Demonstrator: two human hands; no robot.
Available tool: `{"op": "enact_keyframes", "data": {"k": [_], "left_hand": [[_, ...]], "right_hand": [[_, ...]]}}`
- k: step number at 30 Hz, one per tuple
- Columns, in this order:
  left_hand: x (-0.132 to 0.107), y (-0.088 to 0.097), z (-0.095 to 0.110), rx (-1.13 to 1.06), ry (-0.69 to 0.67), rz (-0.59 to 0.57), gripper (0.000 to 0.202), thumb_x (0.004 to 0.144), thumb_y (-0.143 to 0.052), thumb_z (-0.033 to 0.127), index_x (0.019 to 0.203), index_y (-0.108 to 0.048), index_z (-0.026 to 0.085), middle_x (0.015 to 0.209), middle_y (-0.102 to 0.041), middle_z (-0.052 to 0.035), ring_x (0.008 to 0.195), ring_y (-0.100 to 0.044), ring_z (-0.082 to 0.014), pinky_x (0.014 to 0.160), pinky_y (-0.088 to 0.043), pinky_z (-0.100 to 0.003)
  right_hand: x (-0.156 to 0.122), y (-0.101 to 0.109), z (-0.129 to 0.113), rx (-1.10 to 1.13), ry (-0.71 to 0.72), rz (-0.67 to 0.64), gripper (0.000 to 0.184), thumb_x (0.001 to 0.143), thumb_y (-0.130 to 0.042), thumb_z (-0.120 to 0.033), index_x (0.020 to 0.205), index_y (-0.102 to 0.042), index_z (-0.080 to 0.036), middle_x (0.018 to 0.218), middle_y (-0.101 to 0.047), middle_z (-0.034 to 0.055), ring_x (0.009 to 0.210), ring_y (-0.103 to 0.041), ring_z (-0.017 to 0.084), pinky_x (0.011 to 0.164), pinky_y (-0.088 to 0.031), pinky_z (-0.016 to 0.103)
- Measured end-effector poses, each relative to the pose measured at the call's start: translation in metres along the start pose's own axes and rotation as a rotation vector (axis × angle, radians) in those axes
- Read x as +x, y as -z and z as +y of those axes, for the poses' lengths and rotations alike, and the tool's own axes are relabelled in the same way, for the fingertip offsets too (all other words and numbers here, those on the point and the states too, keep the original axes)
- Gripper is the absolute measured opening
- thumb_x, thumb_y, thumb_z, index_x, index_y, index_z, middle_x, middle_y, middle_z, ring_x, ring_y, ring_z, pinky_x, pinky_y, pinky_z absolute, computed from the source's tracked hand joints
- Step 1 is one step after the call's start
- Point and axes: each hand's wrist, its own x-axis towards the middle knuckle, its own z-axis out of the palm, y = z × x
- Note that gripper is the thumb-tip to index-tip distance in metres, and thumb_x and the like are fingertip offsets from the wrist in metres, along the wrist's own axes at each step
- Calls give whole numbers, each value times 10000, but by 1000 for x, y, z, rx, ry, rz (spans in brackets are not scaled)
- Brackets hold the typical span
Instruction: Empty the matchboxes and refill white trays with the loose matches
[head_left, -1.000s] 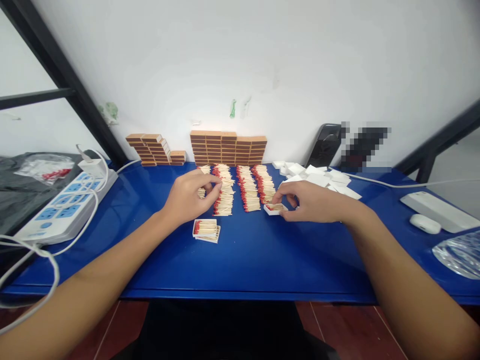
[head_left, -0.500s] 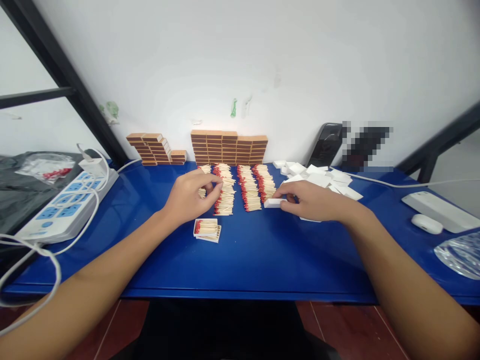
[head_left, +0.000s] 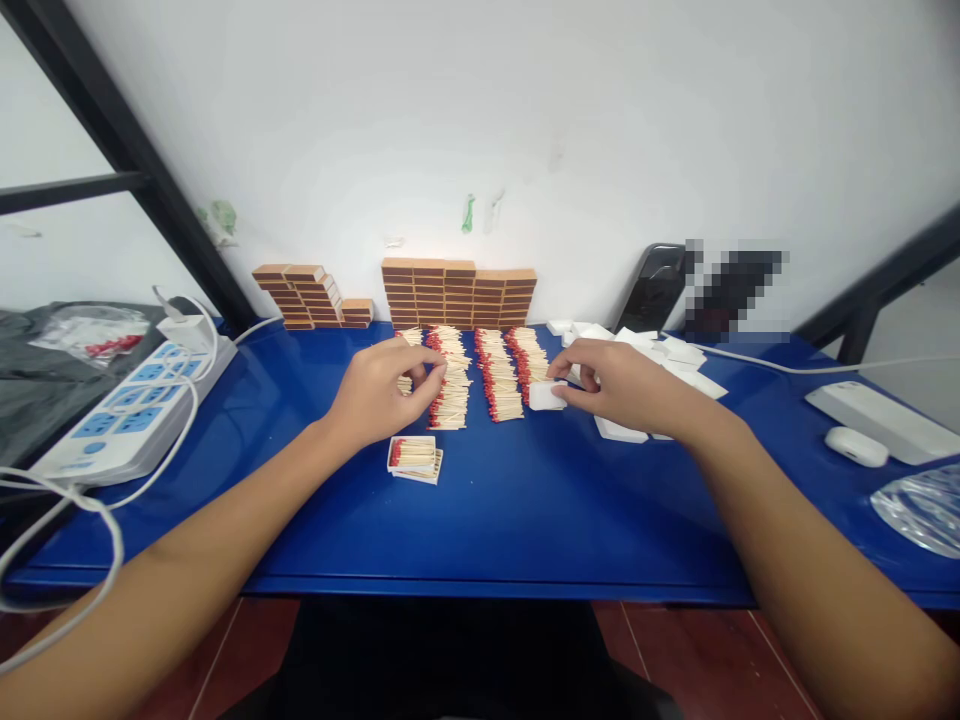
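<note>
Matchbox tray (head_left: 544,397) is tilted, pinched at the end of the right grip (head_left: 624,382).

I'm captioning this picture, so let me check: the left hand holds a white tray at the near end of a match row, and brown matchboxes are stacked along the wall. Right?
One slip: in the head view, it is the right hand that holds the white tray at the near end of a match row; brown matchboxes are stacked along the wall.
</note>
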Motion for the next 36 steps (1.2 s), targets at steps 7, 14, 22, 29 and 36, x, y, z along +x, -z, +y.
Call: {"op": "enact_keyframes", "data": {"k": [7, 14, 22, 29, 36], "left_hand": [[0, 0, 0, 3, 2, -2, 119, 958, -661, 202, 918, -772, 190, 654, -689, 21, 664, -660, -142, 685, -520, -267], [0, -1, 0, 1, -9, 0, 115, 956, -664, 196, 924, -774, 186, 655, -690, 21, 662, -654, -140, 680, -517, -266], [0, 0, 0, -4, 9, -9, 120, 957, -660, 202, 922, -774, 192, 658, -691, 22, 670, -658, -142, 686, -521, -272], [0, -1, 0, 1, 17, -28, 115, 954, -662, 194, 921, -772, 188, 665, -695, 21, 674, -663, -143, 681, -515, -270], [-1, 0, 0, 1, 15, -30, 119, 957, -657, 203, 916, -768, 197, 651, -687, 27, 671, -664, -143, 679, -512, -270]], "right_hand": [[0, -3, 0, -25, 28, -27, 259, 936, -588, -404, 1015, -744, -213, 965, -731, 95, 830, -657, 264, 725, -458, 371], [-5, -1, -1, -20, 40, -111, 413, 863, -720, -501, 1185, -737, -244, 1063, -706, 87, 915, -650, 281, 760, -467, 374], [-3, -3, -1, -24, 37, -117, 367, 873, -696, -488, 1127, -725, -224, 1055, -707, 96, 918, -647, 283, 761, -465, 378], [-5, 5, -2, -38, 14, -116, 422, 848, -710, -561, 1107, -733, -228, 1048, -710, 94, 916, -649, 287, 757, -471, 378], [-8, 14, -8, 13, -34, -84, 485, 815, -735, -631, 1087, -723, -229, 978, -713, 69, 823, -639, 249, 699, -464, 355]]}}
